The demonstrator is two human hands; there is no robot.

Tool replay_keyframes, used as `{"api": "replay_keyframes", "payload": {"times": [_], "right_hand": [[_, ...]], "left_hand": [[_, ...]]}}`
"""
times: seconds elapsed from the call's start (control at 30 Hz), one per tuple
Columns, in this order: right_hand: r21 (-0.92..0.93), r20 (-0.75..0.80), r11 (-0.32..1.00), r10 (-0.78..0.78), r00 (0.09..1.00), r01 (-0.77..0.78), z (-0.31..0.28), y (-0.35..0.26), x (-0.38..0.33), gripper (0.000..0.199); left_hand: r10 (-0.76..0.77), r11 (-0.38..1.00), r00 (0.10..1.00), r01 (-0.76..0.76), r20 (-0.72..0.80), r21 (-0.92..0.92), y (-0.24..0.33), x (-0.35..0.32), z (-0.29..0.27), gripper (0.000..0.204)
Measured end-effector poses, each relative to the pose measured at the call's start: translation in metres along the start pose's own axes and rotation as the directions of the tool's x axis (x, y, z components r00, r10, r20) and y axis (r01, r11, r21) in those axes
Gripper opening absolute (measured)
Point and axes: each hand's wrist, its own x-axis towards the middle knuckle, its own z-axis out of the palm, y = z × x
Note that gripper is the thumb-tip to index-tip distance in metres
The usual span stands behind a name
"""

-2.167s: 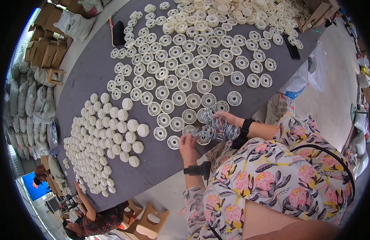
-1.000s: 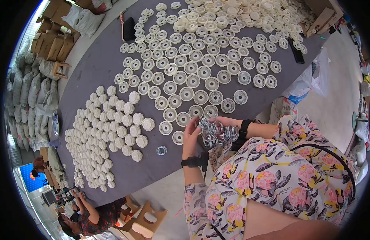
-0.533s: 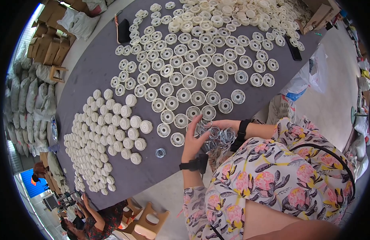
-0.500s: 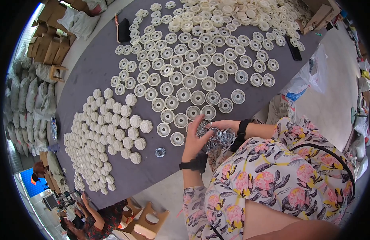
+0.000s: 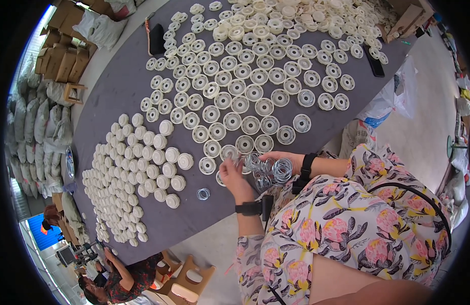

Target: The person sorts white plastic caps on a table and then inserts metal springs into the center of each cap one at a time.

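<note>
My right hand [image 5: 283, 158] lies palm up at the table's near edge and cradles a bunch of silvery wire coils [image 5: 268, 170]. My left hand [image 5: 234, 174] reaches into that bunch, its fingertips pinching at the coils. Just beyond my hands stand rows of white round caps with open tops [image 5: 245, 109]. One loose metal coil [image 5: 203, 193] lies alone on the grey table [image 5: 118, 96], left of my left hand.
A block of closed white caps [image 5: 136, 170] fills the left side of the table. Two dark phones [image 5: 157, 38] [image 5: 375, 67] lie further off. Cardboard boxes [image 5: 62, 61] and sacks [image 5: 26, 122] line the left wall. Another person [image 5: 118, 277] sits below left.
A single coil now lies on the table left of my hands. My left hand has come back from the caps to the bunch of coils in my right hand.
</note>
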Motion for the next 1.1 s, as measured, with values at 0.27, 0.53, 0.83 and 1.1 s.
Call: {"api": "replay_keyframes", "payload": {"times": [0.27,0.53,0.83,1.1], "right_hand": [[0.032,0.112,0.970,-0.242,0.964,0.240,-0.012,-0.009,-0.016,0.021],[0.079,-0.023,0.982,-0.172,0.985,0.173,-0.023,-0.006,-0.011,0.018],[-0.033,-0.128,0.982,-0.187,0.974,0.184,-0.016,0.013,-0.002,0.018],[0.140,-0.066,0.990,0.046,0.997,-0.036,-0.039,0.020,0.014,0.020]], "left_hand": [[0.190,0.953,0.960,-0.129,-0.208,0.274,-0.037,0.010,-0.058,0.020],[0.578,-0.001,0.790,-0.250,0.205,0.968,-0.050,0.004,-0.089,0.025],[-0.314,0.942,0.887,0.335,0.338,-0.004,-0.022,-0.014,-0.030,0.049],[-0.228,0.961,0.863,0.124,0.450,0.248,-0.005,-0.013,-0.045,0.046]]}}
